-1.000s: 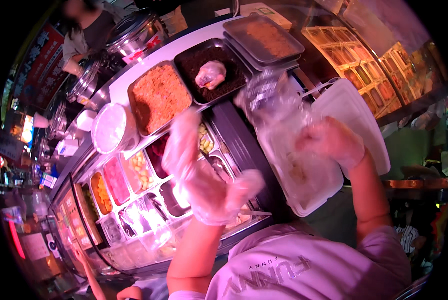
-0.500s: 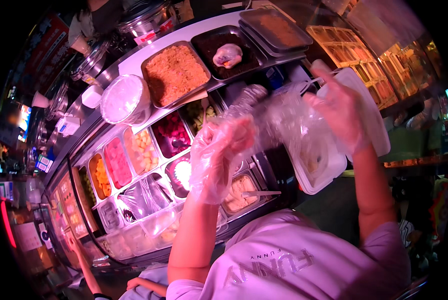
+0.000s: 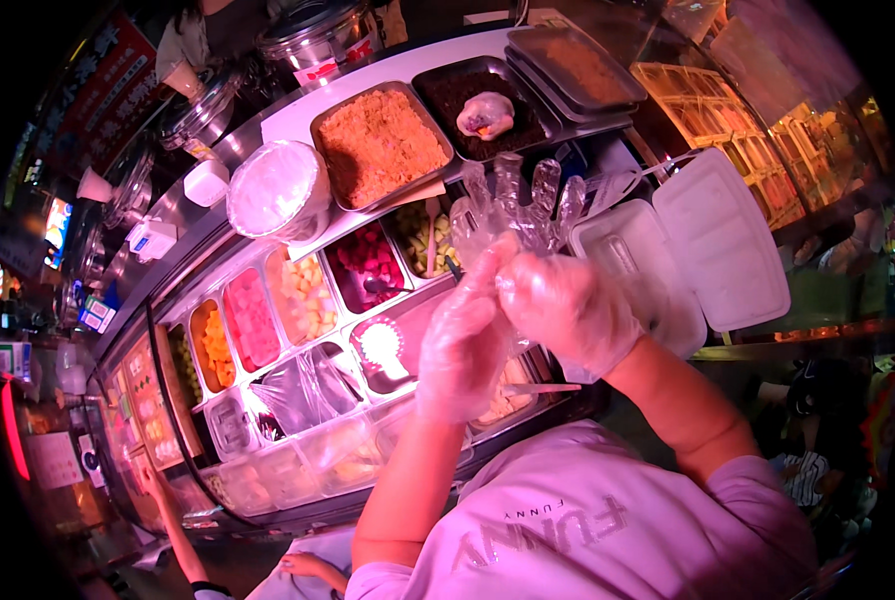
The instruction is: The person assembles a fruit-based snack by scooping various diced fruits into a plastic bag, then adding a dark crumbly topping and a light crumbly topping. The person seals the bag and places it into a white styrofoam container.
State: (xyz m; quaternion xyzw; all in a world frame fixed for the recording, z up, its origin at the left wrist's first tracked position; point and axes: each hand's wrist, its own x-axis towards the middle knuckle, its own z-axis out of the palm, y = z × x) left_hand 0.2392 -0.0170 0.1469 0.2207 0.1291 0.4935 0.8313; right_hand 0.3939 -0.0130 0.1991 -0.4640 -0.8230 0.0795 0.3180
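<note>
A clear plastic glove (image 3: 528,205) hangs puffed out with its fingers spread and pointing away from me. My left hand (image 3: 460,345), itself inside a thin clear glove, pinches the loose glove near its cuff. Against it, my right hand (image 3: 573,312), also gloved, has its fingers curled closed on the same cuff; the exact fingertip grip is partly hidden. Just right of my hands stands an open white box (image 3: 658,270) with its lid folded back. Beneath my wrists lies a tub of pale paste (image 3: 508,395) with a flat-handled utensil in it.
Metal tubs of orange cubes (image 3: 213,345), pink pieces (image 3: 251,318) and dark red cubes (image 3: 368,268) fill the counter at left. Beyond sit an orange crumb tray (image 3: 383,145), a dark tray (image 3: 458,90) with a wrapped bundle, and a plastic-covered bucket (image 3: 280,190). Another person's arm (image 3: 173,520) reaches in at lower left.
My right hand has come left from above the white box, closing on the loose glove beside my left hand. The glove has gone from crumpled and blurred to puffed out. The view has shifted slightly.
</note>
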